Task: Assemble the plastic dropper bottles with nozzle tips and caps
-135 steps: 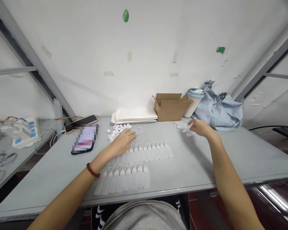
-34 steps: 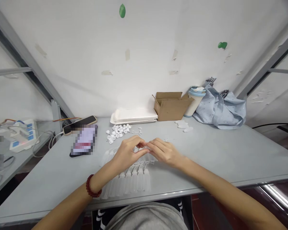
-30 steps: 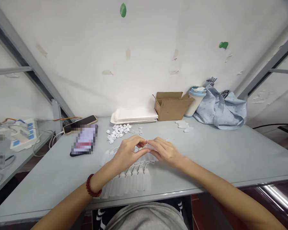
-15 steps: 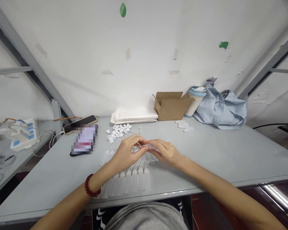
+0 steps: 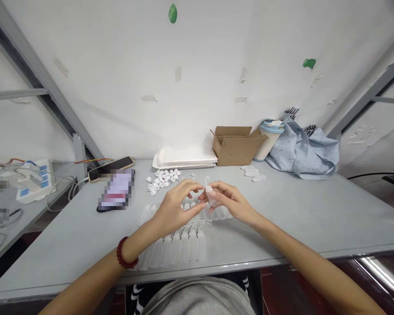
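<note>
My right hand point(image 5: 233, 202) has its fingers closed on a small translucent white bottle point(image 5: 213, 200), whose cap and thin white strap stick up at the top. Just left of it is my left hand point(image 5: 174, 204), fingers apart and curved toward the bottle, with nothing seen in its grasp. Under and in front of my hands, two rows of similar capped bottles point(image 5: 184, 249) lie side by side on the grey table point(image 5: 282, 214); my hands partly cover the back row. Loose white caps point(image 5: 164, 178) are scattered behind my left hand.
Behind the caps lies a stack of white trays point(image 5: 187, 157), beside an open cardboard box point(image 5: 238, 151). A lidded cup point(image 5: 268, 140) and a light blue bag point(image 5: 307, 153) stand at the back right. Several bottles point(image 5: 253, 173) lie before the box. Two phones are at the left.
My fingers were together around the piece; now my left fingers have parted from it. The bottle is upright in my right hand, and the back row shows further to the right.
</note>
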`<state>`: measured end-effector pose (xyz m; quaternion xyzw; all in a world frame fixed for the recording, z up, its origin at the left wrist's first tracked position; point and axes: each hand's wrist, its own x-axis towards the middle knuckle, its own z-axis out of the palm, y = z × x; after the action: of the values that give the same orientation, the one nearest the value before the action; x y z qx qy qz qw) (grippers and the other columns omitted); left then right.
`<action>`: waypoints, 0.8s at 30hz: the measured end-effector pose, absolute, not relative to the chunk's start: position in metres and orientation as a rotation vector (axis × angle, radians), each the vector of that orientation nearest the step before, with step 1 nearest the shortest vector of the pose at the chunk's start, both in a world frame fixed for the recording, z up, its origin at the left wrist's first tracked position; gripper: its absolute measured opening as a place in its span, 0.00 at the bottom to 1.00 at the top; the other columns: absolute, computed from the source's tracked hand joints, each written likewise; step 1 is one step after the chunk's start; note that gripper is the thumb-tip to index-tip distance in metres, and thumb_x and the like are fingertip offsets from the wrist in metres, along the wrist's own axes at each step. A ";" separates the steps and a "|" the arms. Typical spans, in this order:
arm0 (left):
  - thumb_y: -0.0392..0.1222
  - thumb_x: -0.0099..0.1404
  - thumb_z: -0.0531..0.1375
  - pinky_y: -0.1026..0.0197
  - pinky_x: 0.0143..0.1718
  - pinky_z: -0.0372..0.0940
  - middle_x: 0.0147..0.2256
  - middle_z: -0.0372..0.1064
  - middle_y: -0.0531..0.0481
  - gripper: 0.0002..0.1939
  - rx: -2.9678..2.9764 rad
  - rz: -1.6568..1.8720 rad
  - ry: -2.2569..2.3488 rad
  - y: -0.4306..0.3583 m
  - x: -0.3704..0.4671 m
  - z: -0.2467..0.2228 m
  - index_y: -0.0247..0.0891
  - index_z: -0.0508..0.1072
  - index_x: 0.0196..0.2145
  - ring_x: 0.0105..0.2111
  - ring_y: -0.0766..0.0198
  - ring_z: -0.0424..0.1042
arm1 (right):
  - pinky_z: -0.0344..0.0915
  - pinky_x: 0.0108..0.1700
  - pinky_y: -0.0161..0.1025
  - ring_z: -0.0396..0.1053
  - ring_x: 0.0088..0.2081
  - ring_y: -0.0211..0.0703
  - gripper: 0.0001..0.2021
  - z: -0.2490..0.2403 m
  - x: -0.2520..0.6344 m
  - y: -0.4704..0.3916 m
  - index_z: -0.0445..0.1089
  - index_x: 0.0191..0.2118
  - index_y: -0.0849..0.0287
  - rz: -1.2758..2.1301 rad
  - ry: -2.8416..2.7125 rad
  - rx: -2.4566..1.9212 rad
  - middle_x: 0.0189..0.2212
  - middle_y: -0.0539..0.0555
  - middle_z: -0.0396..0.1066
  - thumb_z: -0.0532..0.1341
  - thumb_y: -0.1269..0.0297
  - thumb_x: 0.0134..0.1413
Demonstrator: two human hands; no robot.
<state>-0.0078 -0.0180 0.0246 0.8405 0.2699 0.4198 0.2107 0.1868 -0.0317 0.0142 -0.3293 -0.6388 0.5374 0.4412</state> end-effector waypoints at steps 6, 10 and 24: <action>0.39 0.61 0.62 0.50 0.47 0.63 0.45 0.66 0.41 0.18 2.627 1.230 0.694 -0.019 -0.006 0.021 0.37 0.66 0.49 0.47 0.54 0.65 | 0.71 0.33 0.37 0.74 0.38 0.45 0.11 0.011 0.181 -0.029 0.68 0.42 0.61 1.765 -1.253 -0.643 0.42 0.61 0.74 0.58 0.60 0.59; 0.43 0.61 0.63 0.49 0.48 0.63 0.46 0.66 0.39 0.21 2.698 1.264 0.631 -0.017 -0.007 0.020 0.37 0.64 0.50 0.47 0.52 0.64 | 0.71 0.34 0.38 0.74 0.41 0.46 0.11 0.008 0.179 -0.030 0.67 0.44 0.60 1.850 -1.192 -0.628 0.43 0.62 0.73 0.56 0.59 0.60; 0.35 0.60 0.61 0.48 0.48 0.64 0.45 0.68 0.40 0.19 2.818 1.295 0.634 -0.021 -0.006 0.019 0.33 0.64 0.49 0.47 0.52 0.64 | 0.66 0.43 0.41 0.71 0.45 0.48 0.12 0.006 0.176 -0.031 0.69 0.44 0.60 1.867 -1.138 -0.543 0.42 0.60 0.74 0.57 0.59 0.61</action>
<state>-0.0061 -0.0211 0.0188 0.8902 0.2003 0.4090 -0.0120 0.1763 -0.0307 0.0061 -0.2174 -0.4562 0.7483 0.4297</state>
